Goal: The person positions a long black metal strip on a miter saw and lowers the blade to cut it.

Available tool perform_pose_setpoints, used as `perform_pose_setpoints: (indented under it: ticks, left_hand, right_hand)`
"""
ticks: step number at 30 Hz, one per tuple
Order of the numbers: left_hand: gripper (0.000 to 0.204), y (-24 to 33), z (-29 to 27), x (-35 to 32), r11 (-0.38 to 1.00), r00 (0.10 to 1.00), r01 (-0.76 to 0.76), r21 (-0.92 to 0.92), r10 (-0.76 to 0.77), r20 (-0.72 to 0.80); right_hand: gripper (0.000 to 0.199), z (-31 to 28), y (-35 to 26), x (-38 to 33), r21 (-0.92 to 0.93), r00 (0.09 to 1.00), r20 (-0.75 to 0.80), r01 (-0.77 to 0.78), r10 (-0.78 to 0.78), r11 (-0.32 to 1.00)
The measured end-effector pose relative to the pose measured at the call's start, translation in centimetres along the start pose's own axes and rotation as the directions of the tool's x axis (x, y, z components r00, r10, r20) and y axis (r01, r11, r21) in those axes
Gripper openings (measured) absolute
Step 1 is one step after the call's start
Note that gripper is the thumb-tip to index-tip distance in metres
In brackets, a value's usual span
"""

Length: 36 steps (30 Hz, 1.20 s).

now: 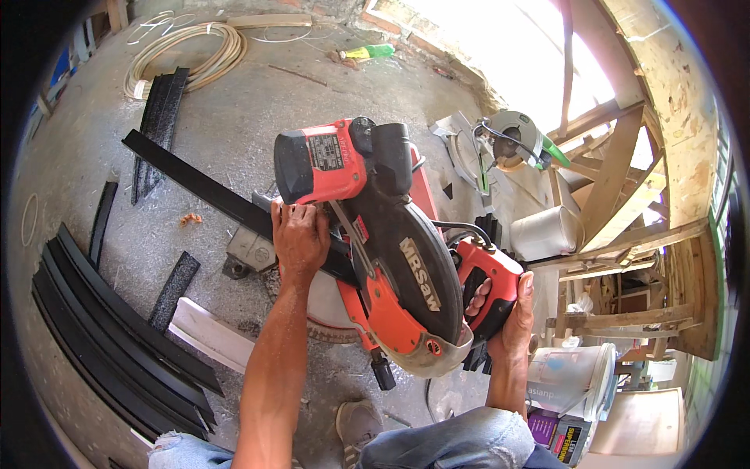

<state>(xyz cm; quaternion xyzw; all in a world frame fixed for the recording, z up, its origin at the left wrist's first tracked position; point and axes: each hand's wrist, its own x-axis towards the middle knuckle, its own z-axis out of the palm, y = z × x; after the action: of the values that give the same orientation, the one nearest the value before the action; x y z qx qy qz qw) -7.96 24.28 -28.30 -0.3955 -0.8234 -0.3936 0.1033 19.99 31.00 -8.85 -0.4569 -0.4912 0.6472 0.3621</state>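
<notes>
A red and black miter saw (418,266) stands on the floor in front of me. My right hand (508,316) is wrapped round its red handle (500,273), with fingers through the grip opening. A long black profile strip (195,178) lies across the saw's base and sticks out far to the left. My left hand (301,238) is closed on this strip, just below the motor housing and left of the blade guard (402,258). The saw head hides the blade and the strip's right part.
Several long black profiles (117,328) lie at left, with shorter offcuts nearby. A white strip (211,332) lies by my left forearm. Behind are a coiled hose (187,59), a green bottle (367,51) and another saw (512,141). Buckets (570,379) and wooden framing (617,168) stand at right.
</notes>
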Motion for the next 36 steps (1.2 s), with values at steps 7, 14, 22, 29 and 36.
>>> perform_pose_setpoints:
  ticks: [7, 14, 22, 29, 36]
  left_hand:
    - [0.026, 0.2, -0.3, 0.2, 1.0, 1.0, 0.017, -0.003, -0.017, 0.022]
    - [0.025, 0.3, -0.3, 0.2, 1.0, 0.999, -0.003, -0.031, 0.002, -0.042]
    - [0.024, 0.3, 0.0, 0.2, 1.0, 0.998, -0.017, -0.02, 0.015, -0.06]
    - [0.024, 0.3, -0.1, 0.2, 1.0, 0.998, -0.007, -0.02, 0.006, -0.059]
    - [0.023, 0.3, -0.2, 0.2, 0.999, 0.996, -0.025, -0.026, 0.022, -0.084]
  right_hand:
    - [0.072, -0.7, 0.4, 0.2, 0.008, 1.0, 0.006, -0.02, 0.02, 1.0]
    - [0.073, -0.4, 0.5, 0.0, -0.03, 1.0, 0.013, -0.002, 0.002, 1.0]
    - [0.074, -1.0, 0.8, 0.2, 0.002, 0.999, 0.041, -0.032, 0.032, 0.999]
    - [0.078, -1.3, 0.9, 0.3, 0.006, 0.994, 0.1, -0.046, 0.045, 0.999]
    - [0.078, -1.6, 1.0, 0.5, -0.021, 0.993, 0.113, -0.043, 0.046, 0.999]
